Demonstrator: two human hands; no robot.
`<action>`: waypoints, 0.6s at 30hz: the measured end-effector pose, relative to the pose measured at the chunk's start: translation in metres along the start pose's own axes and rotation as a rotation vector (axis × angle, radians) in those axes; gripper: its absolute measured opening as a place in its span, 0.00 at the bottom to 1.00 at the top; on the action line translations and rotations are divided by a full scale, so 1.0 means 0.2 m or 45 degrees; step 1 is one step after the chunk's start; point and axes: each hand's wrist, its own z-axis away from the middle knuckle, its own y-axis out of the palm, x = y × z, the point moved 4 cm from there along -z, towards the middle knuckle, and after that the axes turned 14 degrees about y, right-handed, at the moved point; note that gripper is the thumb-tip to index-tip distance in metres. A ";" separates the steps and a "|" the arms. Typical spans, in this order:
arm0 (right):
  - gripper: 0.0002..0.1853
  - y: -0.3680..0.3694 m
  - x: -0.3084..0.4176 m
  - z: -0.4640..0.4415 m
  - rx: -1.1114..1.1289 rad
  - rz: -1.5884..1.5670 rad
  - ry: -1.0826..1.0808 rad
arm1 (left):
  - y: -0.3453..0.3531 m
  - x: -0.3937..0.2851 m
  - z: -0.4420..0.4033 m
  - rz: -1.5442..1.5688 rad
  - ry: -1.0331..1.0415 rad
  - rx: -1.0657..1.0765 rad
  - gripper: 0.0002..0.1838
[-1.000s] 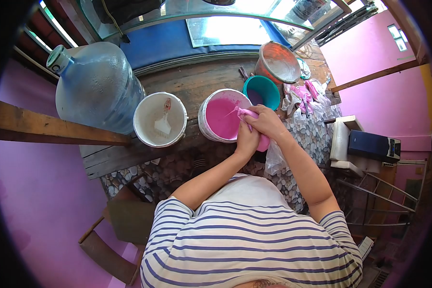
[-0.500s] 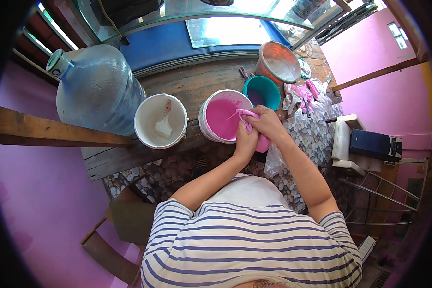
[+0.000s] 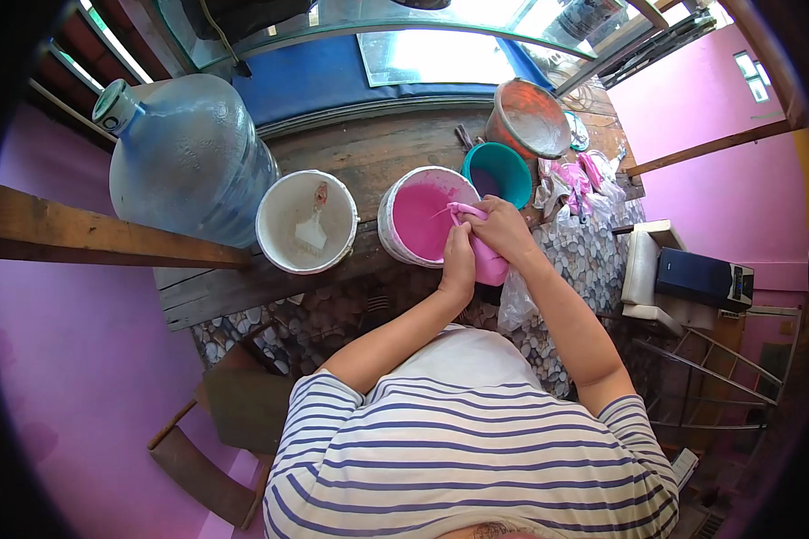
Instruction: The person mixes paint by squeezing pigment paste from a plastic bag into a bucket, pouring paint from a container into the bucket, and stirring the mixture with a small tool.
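Head view: pink bag (image 3: 489,261) between both hands (image 3: 480,245), gripped at its neck.

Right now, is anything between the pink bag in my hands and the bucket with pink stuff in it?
No, nothing visible. The pink bag, with your left hand and right hand on it, is beside the white bucket; the teal bucket sits beyond, off the path.
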 end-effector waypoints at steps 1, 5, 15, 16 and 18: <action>0.15 0.00 0.00 0.01 0.000 0.003 0.000 | 0.02 -0.03 0.00 0.008 0.034 -0.006 0.18; 0.15 0.02 -0.01 0.01 -0.081 0.147 -0.065 | 0.09 -0.15 0.02 0.017 0.036 -0.020 0.20; 0.12 0.01 0.05 0.06 -0.163 0.269 -0.128 | 0.07 -0.12 -0.01 -0.098 -0.121 -0.089 0.20; 0.12 0.01 0.04 0.06 -0.164 0.269 -0.127 | 0.07 -0.12 -0.01 -0.136 -0.124 -0.086 0.21; 0.12 0.01 0.04 0.06 -0.149 0.293 -0.149 | 0.08 -0.14 -0.01 -0.135 -0.129 -0.088 0.21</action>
